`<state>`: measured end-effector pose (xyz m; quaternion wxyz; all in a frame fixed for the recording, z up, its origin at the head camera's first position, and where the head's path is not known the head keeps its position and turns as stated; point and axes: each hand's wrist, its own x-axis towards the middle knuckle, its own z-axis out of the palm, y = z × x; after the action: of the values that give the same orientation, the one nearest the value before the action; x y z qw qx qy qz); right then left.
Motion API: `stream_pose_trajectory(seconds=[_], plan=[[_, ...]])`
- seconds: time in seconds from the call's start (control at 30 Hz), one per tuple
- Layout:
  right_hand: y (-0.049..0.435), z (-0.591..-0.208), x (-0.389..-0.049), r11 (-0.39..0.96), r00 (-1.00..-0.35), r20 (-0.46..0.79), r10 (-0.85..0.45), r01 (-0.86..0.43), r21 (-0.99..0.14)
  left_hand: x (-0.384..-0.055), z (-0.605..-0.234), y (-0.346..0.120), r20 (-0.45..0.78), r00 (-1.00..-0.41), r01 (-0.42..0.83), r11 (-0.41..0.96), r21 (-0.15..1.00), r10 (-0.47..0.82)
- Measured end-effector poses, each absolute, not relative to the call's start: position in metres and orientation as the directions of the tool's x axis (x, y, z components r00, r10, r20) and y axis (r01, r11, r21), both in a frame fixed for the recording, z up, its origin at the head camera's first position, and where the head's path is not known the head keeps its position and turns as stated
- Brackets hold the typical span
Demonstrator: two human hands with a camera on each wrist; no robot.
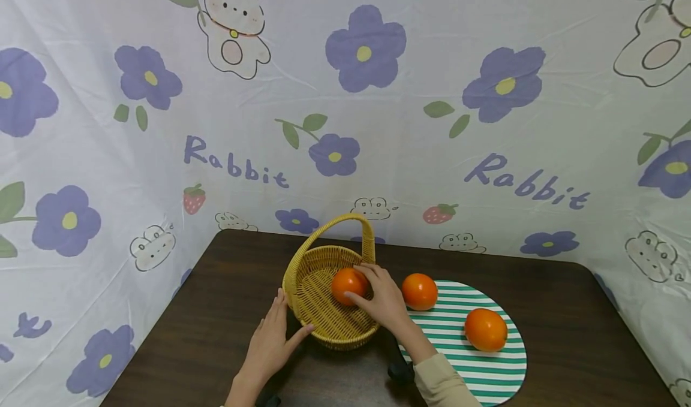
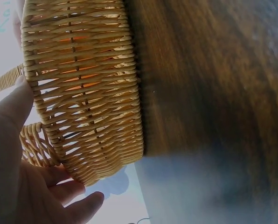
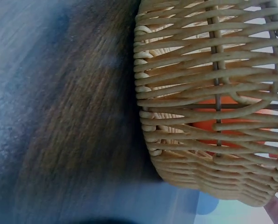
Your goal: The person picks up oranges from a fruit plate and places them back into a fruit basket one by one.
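Note:
A yellow wicker basket [image 1: 324, 329] with a tall arched handle stands on the dark table. My right hand [image 1: 384, 296] reaches over its right rim and holds an orange [image 1: 345, 284] inside, thumb and fingers on either side of it. Orange colour shows through the weave [image 3: 209, 163] in the right wrist view. Against the basket's left side, my left hand [image 1: 270, 338] lies with fingers extended and thumb spread toward the front rim. In the left wrist view the left thumb [image 2: 17, 100] touches the rim by the handle's base, and its fingertips [image 2: 90, 205] reach past the outer wall.
Right of the basket lies an oval green-and-white striped mat [image 1: 448, 326]. Two more oranges sit there, one at its upper left [image 1: 419, 292] and another orange [image 1: 486, 330] farther right. A patterned cloth [image 1: 410, 137] hangs behind and beside the dark wooden table [image 1: 216, 311].

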<state>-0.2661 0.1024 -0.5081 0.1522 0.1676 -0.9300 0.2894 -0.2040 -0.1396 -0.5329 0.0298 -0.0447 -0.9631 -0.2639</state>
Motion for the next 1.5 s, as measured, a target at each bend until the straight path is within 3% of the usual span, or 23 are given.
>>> stream_pose_trajectory(seconds=[1.0, 1.5], plan=[[0.136, -0.512, -0.252, 0.695, -0.890, 0.438, -0.129, -0.396, -0.600, -0.203, -0.534, -0.139, 0.110, -0.991, 0.115, 0.867, 0.486, 0.069], [0.161, -0.515, -0.252, 0.725, -0.874, 0.484, -0.033, -0.354, -0.590, -0.204, -0.535, -0.140, 0.154, -0.986, 0.126, 0.881, 0.456, 0.062]])
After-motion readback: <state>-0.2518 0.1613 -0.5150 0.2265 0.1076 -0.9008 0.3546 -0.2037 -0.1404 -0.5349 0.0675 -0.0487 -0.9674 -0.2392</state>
